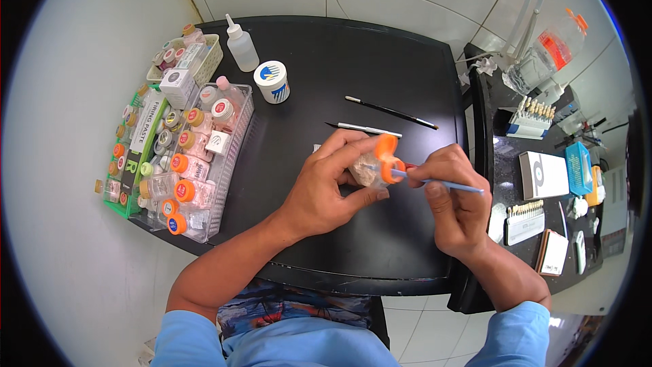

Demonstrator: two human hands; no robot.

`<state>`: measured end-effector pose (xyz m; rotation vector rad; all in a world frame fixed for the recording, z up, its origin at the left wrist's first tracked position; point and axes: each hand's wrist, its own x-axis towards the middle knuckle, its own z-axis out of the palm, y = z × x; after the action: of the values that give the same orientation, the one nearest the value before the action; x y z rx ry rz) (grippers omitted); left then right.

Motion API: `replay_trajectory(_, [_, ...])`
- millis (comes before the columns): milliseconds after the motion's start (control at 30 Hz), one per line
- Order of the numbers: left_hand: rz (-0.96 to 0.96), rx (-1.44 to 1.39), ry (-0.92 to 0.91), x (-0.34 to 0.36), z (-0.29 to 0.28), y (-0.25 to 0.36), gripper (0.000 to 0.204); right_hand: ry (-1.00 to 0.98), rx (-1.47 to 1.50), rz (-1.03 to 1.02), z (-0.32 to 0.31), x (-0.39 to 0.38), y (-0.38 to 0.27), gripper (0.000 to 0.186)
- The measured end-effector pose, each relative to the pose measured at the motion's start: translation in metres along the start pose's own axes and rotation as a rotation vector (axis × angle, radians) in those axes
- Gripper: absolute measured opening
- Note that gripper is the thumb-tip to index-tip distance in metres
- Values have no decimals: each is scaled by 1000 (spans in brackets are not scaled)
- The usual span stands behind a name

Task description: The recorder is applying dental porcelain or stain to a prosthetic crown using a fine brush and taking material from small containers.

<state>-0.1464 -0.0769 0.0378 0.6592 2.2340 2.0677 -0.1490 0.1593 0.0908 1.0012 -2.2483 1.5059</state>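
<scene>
My left hand (322, 187) is closed around a small clear jar (367, 171) with pale beige contents, tipped over toward the right. Its orange flip lid (386, 145) stands open at the mouth. In my right hand (456, 197) a thin light-blue stick (454, 184) is pinched, with its far end at the jar's orange rim; whether the tip is inside I cannot tell. Something thin and dark red shows by those fingers, mostly hidden. Beyond my hands, a slim knife with a silver handle (370, 129) and a fine black brush (390, 111) lie on the black table (305, 251).
At left, a clear basket (234, 156) and a green tray (125, 205) hold several orange-capped jars. A squeeze bottle (242, 49) and a white tub (273, 85) stand at the back. On the right counter are tooth shade guides (526, 223), a white box (545, 175) and a large plastic bottle (547, 54).
</scene>
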Motion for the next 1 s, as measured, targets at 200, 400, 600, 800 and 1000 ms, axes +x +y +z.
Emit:
replay_trajectory(200, [-79,-76,61,1,2,-3,54,-40,-171,-157,3,1,0,12])
replay_trajectory(400, [-68,47,21,1,-1,-3,51,-25,-175,-168,3,1,1,10])
replay_trajectory(600, [41,49,91,3,2,-11,51,56,-151,-122,-1,0,4,14])
replay_trajectory(800, [-111,64,-13,0,-3,1,69,12,116,118,4,-3,9,23])
replay_trajectory(1000, [-66,93,4,-3,-3,-1,91,-26,169,127,3,-3,10,26])
